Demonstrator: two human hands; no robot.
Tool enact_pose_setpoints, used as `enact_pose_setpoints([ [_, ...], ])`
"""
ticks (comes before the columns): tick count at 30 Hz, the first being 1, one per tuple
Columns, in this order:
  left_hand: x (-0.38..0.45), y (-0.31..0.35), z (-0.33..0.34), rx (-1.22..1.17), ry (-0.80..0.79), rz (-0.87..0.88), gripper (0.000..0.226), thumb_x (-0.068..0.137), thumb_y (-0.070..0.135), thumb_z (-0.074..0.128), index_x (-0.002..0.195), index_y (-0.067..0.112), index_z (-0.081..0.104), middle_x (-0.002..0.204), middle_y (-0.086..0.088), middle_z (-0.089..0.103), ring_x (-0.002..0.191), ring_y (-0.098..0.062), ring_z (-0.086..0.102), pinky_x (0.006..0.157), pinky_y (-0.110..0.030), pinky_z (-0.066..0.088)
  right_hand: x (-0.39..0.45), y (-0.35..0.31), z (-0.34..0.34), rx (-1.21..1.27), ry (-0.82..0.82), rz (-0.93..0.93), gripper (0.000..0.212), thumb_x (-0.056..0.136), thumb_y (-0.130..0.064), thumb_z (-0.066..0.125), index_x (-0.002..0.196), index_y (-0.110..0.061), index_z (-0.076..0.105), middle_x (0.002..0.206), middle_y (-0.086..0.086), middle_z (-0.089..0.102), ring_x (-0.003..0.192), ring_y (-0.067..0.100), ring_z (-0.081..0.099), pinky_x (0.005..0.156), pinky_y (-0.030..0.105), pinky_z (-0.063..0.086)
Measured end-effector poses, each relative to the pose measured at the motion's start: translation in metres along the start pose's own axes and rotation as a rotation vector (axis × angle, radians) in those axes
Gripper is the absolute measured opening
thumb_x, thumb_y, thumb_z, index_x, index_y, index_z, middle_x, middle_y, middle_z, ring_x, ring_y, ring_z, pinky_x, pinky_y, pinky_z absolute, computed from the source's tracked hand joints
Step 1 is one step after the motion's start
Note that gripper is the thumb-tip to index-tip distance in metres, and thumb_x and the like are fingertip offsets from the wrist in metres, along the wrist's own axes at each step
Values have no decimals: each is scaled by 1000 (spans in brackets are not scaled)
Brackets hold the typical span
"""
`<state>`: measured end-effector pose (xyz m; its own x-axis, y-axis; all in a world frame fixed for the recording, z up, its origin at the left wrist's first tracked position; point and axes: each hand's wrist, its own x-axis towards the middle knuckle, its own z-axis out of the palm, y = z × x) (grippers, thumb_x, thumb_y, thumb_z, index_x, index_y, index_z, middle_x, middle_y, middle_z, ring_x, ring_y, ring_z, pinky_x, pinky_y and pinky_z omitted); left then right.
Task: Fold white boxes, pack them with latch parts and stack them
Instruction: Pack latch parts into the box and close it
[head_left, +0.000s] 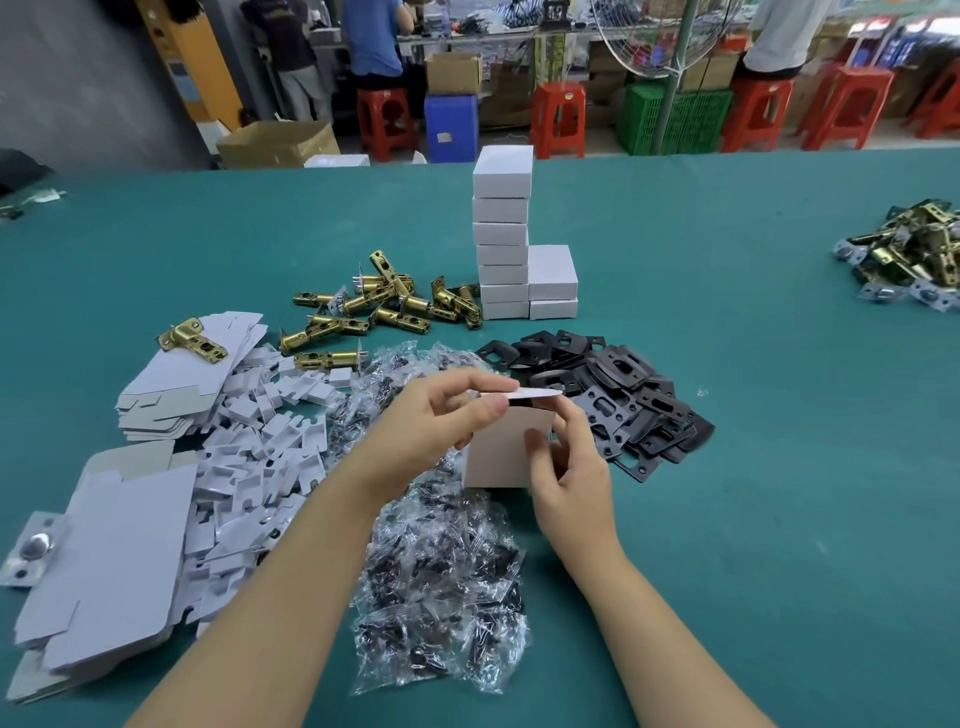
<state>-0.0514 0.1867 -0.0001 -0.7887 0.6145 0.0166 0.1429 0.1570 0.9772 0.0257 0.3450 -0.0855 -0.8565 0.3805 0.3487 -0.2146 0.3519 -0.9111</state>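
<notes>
Left hand: the left hand (441, 415) pinches the top flap (519, 393) of a white box (501, 454) between thumb and fingers, holding it out nearly level.
Right hand: the right hand (569, 467) grips the box's right side, thumb pressed on the near face, fingers curled behind.
Box: it stands upright, held just above the bagged screws (441, 587), between both hands and close to the body; its mouth faces up and the flap hinges along the far-left edge, so closing it looks like a push down and toward the right hand.
Whether filled: I cannot tell from here; the inside is hidden.
Key relation: the stack of closed boxes (503, 239) rises straight ahead, well beyond the hands, with a shorter stack (553, 283) touching its right side; the right hand is nearer that low one.
Parts near: brass latch bolts (384, 306) lie ahead to the left, black strike plates (602, 384) just right of the hands.
Blanks: flat box blanks (114, 561) and white inserts (260, 441) are heaped at the left on the green table (779, 519).
</notes>
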Motion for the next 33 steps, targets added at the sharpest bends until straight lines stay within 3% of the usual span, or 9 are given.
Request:
enact_pose_setpoints([
  [2,1,-2,1,59,35,0,29,86,54,71,109,36,75,64,2,52,61,-9,47,61,-20,41,-1,-1,0,21,1,1,41,100,-35,52,122,-67,39,108,-25,69,74,14,64,63,32,54],
  [5,2,-7,6,172,83,27,15,91,31,75,105,37,73,56,18,46,54,-3,41,52,-14,35,-1,0,1,129,27,63,35,96,-32,56,118,-53,39,114,-17,71,68,23,61,63,49,53],
  [7,2,-9,8,270,98,60,24,91,23,76,109,39,72,59,20,49,57,-3,41,54,-15,36,-2,1,1,143,32,74,38,94,-28,56,119,-50,38,115,-14,71,64,21,55,61,47,50],
  [10,1,-8,11,378,115,108,38,92,19,74,126,37,68,85,30,58,64,-2,45,63,-13,41,-3,1,0,168,3,63,48,95,-24,54,133,-49,39,118,-12,71,68,18,61,61,40,53],
  [14,1,-9,11,395,135,134,40,93,19,73,129,35,69,112,20,62,69,-6,50,68,-17,47,-3,-1,-2,209,-11,49,50,95,-37,50,141,-55,46,110,-13,67,71,4,59,62,20,50],
  [18,-2,-12,14,383,137,155,37,92,23,74,125,38,70,107,26,63,64,-2,46,66,-12,43,-2,-3,-1,119,41,44,40,97,-54,46,137,-51,51,96,-16,66,62,15,56,55,36,49],
  [21,-3,-12,14,415,132,158,35,96,25,69,127,40,68,108,29,62,66,-2,48,67,-11,44,-2,-3,-1,80,73,14,36,100,-54,44,133,-45,56,115,-23,66,81,10,63,62,26,50],
  [27,-5,-9,13,415,135,156,26,99,33,63,119,50,68,78,19,60,62,-5,44,60,-14,39,-2,-6,0,88,102,-26,28,101,-49,46,122,-36,61,97,-12,69,71,3,58,62,13,40],
  [33,-5,-4,13,421,78,157,29,101,28,62,121,47,70,95,16,65,70,-18,52,62,-14,41,-3,-8,1,67,120,-99,24,104,-40,46,126,-37,56,94,-13,59,61,4,52,57,15,37],
])
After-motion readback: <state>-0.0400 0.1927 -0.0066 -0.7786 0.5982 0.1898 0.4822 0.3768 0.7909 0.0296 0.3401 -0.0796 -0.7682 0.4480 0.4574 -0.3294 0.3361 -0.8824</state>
